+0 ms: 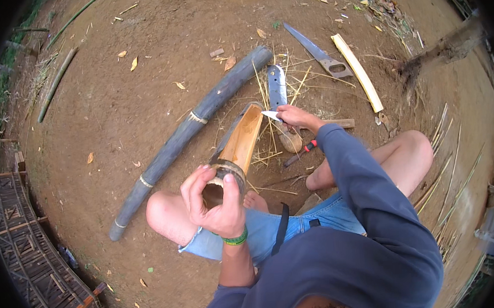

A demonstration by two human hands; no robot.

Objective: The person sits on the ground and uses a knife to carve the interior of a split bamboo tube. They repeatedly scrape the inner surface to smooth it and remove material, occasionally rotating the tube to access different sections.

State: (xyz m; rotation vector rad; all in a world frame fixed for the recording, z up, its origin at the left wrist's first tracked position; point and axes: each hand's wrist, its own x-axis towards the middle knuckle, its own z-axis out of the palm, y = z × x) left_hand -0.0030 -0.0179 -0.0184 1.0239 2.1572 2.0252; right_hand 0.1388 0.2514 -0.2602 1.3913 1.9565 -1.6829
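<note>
My left hand [223, 204] is wrapped round the near end of a bamboo section [241, 136]. That end is a round, hollow tube; further away the section is cut open, showing a pale inside. In my right hand [299, 118] is a small knife [271, 115] with a pale blade, whose tip is at or very near the far right rim of the opened bamboo. Under and beyond my right hand lies a broad blade with holes [276, 86], with a wooden handle [289, 139]. A tool with a red and black handle [310, 145] lies on the ground close by.
A long dark bamboo pole [177, 141] lies diagonally on my left. Ahead to the right are a handsaw [319, 51] and a pale split bamboo piece [358, 72]. Thin bamboo strips [301, 87] litter the dirt. A slatted bamboo structure [30, 249] stands far left, a post [443, 49] far right.
</note>
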